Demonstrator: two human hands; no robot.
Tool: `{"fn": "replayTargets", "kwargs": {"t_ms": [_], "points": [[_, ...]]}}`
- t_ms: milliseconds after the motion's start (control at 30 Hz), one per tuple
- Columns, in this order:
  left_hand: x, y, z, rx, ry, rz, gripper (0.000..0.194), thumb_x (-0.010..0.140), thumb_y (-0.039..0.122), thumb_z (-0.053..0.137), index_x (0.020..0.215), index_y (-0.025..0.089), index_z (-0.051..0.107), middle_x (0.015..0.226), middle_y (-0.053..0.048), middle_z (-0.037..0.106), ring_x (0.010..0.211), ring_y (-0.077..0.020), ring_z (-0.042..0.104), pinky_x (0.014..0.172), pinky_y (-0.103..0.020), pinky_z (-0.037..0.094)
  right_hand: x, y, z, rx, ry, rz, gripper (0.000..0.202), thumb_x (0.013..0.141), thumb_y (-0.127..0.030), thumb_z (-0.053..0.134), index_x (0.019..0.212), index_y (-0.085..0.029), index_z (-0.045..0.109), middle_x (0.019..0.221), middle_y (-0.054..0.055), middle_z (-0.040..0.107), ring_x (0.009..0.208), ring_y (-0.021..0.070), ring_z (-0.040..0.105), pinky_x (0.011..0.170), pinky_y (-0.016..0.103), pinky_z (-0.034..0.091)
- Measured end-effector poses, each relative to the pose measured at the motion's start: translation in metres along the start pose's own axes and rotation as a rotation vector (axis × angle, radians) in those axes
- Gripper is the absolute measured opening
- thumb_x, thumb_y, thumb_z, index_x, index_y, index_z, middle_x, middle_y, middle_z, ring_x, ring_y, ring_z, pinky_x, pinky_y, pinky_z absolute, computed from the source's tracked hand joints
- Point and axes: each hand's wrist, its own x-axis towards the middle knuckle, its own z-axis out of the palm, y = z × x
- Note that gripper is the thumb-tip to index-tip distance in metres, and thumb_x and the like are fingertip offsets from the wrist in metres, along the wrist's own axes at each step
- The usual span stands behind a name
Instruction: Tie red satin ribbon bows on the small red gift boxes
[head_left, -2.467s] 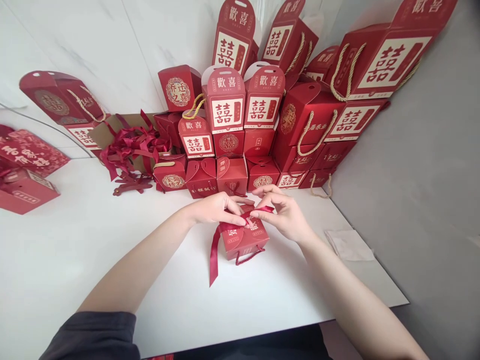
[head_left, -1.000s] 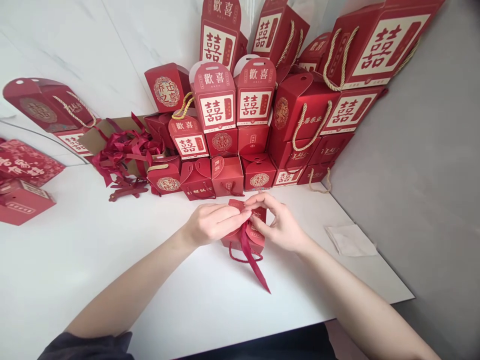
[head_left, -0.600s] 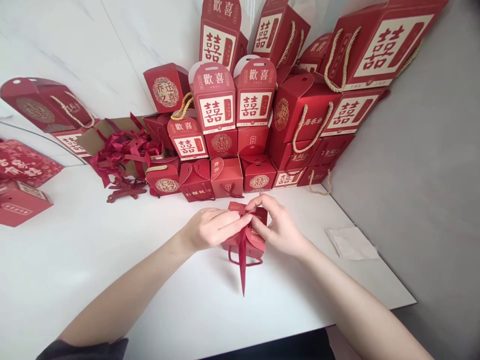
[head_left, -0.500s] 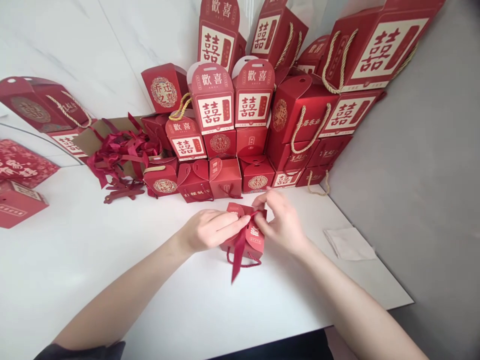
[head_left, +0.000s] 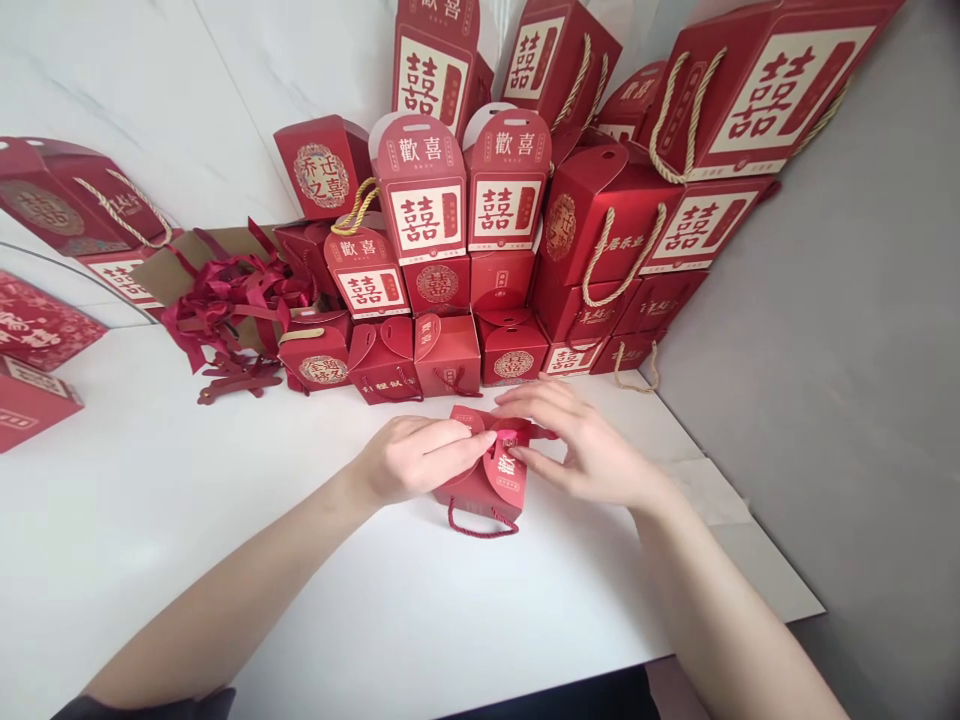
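Observation:
A small red gift box (head_left: 480, 488) with a rope handle stands on the table, its rounded top flaps folded together. Across its top runs a dark red ribbon (head_left: 511, 437). My left hand (head_left: 420, 455) is closed at the left side of the top, thumb and forefinger pinching the ribbon. Over the right side of the box is my right hand (head_left: 581, 440), thumb and fingers apart around the ribbon. The ribbon's loose end passes under its fingers, partly hidden.
Stacked red gift boxes (head_left: 424, 220) stand along the back wall, some with rope handles. A cardboard carton (head_left: 169, 270) at the left overflows with loose ribbons (head_left: 240, 290). A pale cloth (head_left: 712, 490) lies at the right, near the grey wall (head_left: 847, 350).
The ribbon's tail, which hung down the front of the box, now passes to the right under my right hand. My right hand's fingers have spread; my left hand keeps its pinch.

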Motion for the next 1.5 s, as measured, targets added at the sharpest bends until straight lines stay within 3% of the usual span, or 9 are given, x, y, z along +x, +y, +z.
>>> {"fn": "replayTargets", "kwargs": {"t_ms": [167, 300, 533, 733, 867, 1033, 1167, 1300, 1500], "points": [[-0.002, 0.001, 0.004, -0.030, 0.021, -0.041, 0.022, 0.082, 0.012, 0.068, 0.103, 0.019, 0.070, 0.072, 0.002, 0.067, 0.064, -0.0101, 0.066, 0.061, -0.021, 0.059, 0.002, -0.001, 0.017, -0.212, 0.110, -0.069, 0.021, 0.094, -0.020, 0.053, 0.115, -0.022, 0.058, 0.094, 0.005, 0.071, 0.086, 0.0204, 0.062, 0.088, 0.041, 0.041], [-0.002, 0.004, 0.004, -0.095, -0.015, -0.109, 0.019, 0.081, 0.010, 0.069, 0.100, 0.016, 0.069, 0.074, 0.001, 0.069, 0.061, -0.0091, 0.064, 0.059, -0.020, 0.055, 0.000, -0.002, 0.018, -0.259, 0.124, -0.109, 0.016, 0.096, -0.017, 0.049, 0.104, -0.022, 0.062, 0.086, 0.005, 0.071, 0.081, 0.0197, 0.060, 0.084, 0.039, 0.042], [0.016, -0.001, -0.020, -0.713, -0.500, -0.944, 0.032, 0.078, 0.041, 0.073, 0.094, 0.019, 0.055, 0.063, 0.007, 0.052, 0.050, -0.0056, 0.043, 0.047, -0.018, 0.039, 0.003, -0.014, 0.017, 0.391, 0.073, 0.458, 0.026, 0.096, -0.040, 0.051, 0.082, -0.020, 0.057, 0.071, -0.001, 0.059, 0.061, 0.0121, 0.050, 0.058, 0.026, 0.039], [0.022, -0.010, -0.026, -1.026, -0.695, -1.194, 0.032, 0.079, 0.046, 0.070, 0.076, 0.016, 0.060, 0.065, 0.002, 0.057, 0.057, -0.0083, 0.049, 0.053, -0.021, 0.039, 0.004, -0.009, 0.015, 0.650, 0.008, 0.600, 0.039, 0.091, -0.052, 0.056, 0.070, -0.019, 0.051, 0.058, -0.004, 0.051, 0.054, 0.0096, 0.043, 0.054, 0.025, 0.035], [0.020, -0.017, -0.027, -1.116, -0.720, -1.195, 0.031, 0.080, 0.045, 0.069, 0.072, 0.015, 0.062, 0.067, 0.002, 0.056, 0.058, -0.0078, 0.048, 0.054, -0.021, 0.038, 0.002, -0.005, 0.011, 0.737, -0.054, 0.631, 0.041, 0.091, -0.053, 0.056, 0.070, -0.018, 0.051, 0.058, -0.002, 0.057, 0.054, 0.0100, 0.049, 0.056, 0.025, 0.038], [0.013, -0.034, -0.031, -1.150, -0.836, -1.155, 0.032, 0.079, 0.042, 0.070, 0.066, 0.014, 0.061, 0.056, 0.003, 0.053, 0.050, -0.0071, 0.047, 0.049, -0.020, 0.038, -0.004, 0.006, 0.002, 0.639, -0.141, 0.636, 0.043, 0.088, -0.053, 0.060, 0.064, -0.019, 0.049, 0.047, -0.007, 0.043, 0.042, 0.0070, 0.035, 0.044, 0.023, 0.027], [0.006, -0.039, -0.031, -1.267, -0.942, -1.221, 0.035, 0.081, 0.047, 0.067, 0.070, 0.015, 0.059, 0.055, 0.001, 0.057, 0.046, -0.0095, 0.052, 0.046, -0.022, 0.042, -0.004, 0.012, -0.006, 0.763, -0.266, 0.611, 0.041, 0.089, -0.054, 0.058, 0.070, -0.018, 0.056, 0.059, 0.000, 0.060, 0.052, 0.0112, 0.054, 0.054, 0.026, 0.044], [0.006, -0.035, -0.029, -1.171, -0.911, -1.251, 0.039, 0.080, 0.051, 0.067, 0.068, 0.015, 0.060, 0.054, 0.001, 0.055, 0.045, -0.0091, 0.049, 0.044, -0.022, 0.037, -0.002, 0.006, -0.009, 0.740, -0.254, 0.568, 0.050, 0.096, -0.056, 0.042, 0.074, -0.016, 0.062, 0.066, 0.004, 0.065, 0.059, 0.0136, 0.060, 0.065, 0.030, 0.048], [0.010, -0.033, -0.029, -1.109, -0.873, -1.130, 0.036, 0.074, 0.049, 0.073, 0.068, 0.013, 0.068, 0.063, 0.000, 0.059, 0.056, -0.0094, 0.048, 0.053, -0.023, 0.038, -0.001, -0.003, 0.003, 0.652, -0.215, 0.560, 0.038, 0.088, -0.053, 0.059, 0.073, -0.019, 0.056, 0.065, -0.002, 0.054, 0.061, 0.0120, 0.050, 0.059, 0.026, 0.040]]}}
